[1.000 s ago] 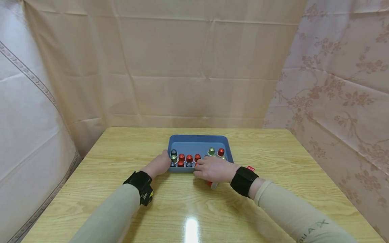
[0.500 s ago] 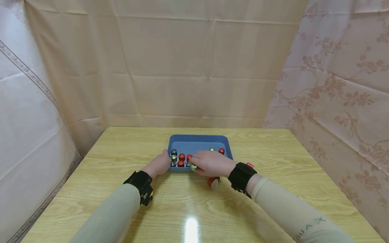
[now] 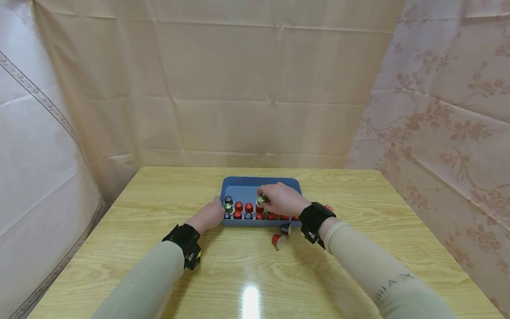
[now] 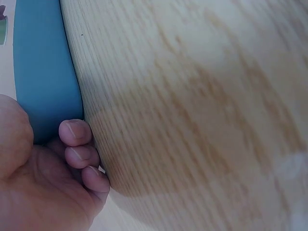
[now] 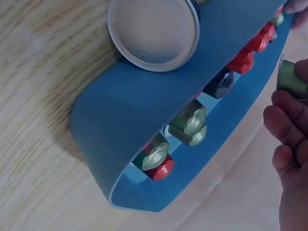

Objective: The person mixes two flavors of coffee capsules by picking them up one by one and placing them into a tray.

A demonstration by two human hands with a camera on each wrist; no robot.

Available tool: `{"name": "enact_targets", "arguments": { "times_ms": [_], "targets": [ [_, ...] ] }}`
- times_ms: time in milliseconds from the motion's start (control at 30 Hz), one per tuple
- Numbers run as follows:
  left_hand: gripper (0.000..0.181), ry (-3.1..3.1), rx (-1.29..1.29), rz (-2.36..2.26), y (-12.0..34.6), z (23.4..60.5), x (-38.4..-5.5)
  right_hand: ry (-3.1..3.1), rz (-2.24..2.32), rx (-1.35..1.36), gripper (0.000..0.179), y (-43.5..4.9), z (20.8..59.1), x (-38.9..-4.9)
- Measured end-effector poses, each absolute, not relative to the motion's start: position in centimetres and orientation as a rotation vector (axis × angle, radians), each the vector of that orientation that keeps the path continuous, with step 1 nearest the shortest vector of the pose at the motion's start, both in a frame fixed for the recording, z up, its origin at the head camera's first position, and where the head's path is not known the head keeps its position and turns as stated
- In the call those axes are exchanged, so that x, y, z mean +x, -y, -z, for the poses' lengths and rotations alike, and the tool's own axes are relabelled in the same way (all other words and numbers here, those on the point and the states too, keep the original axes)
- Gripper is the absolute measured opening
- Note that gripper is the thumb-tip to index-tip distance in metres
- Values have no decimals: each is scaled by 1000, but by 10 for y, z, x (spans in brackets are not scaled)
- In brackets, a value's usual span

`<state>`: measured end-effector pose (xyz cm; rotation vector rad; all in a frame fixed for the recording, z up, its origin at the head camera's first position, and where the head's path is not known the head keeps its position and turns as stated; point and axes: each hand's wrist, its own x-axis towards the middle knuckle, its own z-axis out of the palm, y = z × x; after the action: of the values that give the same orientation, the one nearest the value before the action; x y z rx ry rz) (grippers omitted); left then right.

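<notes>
A blue tray (image 3: 259,181) holds red, green and dark blue coffee capsules, lids down in rows along its front. My left hand (image 3: 208,215) grips the tray's left end; in the left wrist view its fingers (image 4: 76,132) curl at the blue wall (image 4: 45,62). Over the middle of the tray, my right hand (image 3: 284,199) pinches a green coffee capsule (image 5: 291,81) between thumb and fingers, held above the other capsules. That hand hides part of the tray's right side in the head view.
On the table before the tray lie a red capsule (image 3: 276,241) and a dark blue capsule (image 3: 285,229), both on their sides. Close to the right wrist camera, a capsule's foil lid (image 5: 154,33) shows beside the tray wall. Cloth (image 3: 223,88) hangs behind the table (image 3: 167,190).
From the tray's front edge, my right hand has moved back over the middle with the green capsule. The two capsules on the table have come into view. My left hand stays put.
</notes>
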<state>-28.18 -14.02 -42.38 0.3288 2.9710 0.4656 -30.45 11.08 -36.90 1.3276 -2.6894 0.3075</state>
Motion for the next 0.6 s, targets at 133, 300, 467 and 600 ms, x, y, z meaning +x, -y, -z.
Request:
{"name": "enact_targets", "arguments": {
  "times_ms": [133, 300, 467, 600],
  "targets": [
    [42, -2964, 314, -475, 141, 424, -282, 2766, -371, 1237, 21, -111, 371, -311],
    [41, -2967, 307, -469, 141, 423, -282, 2873, -409, 1110, 23, -113, 376, -320],
    [41, -2960, 297, -484, 140, 421, -281, 2928, -428, 1044, 22, -117, 379, -327],
    [41, -2963, 295, -481, 140, 421, -281, 2943, -465, 1022, 22, -120, 381, -333]
  ]
}}
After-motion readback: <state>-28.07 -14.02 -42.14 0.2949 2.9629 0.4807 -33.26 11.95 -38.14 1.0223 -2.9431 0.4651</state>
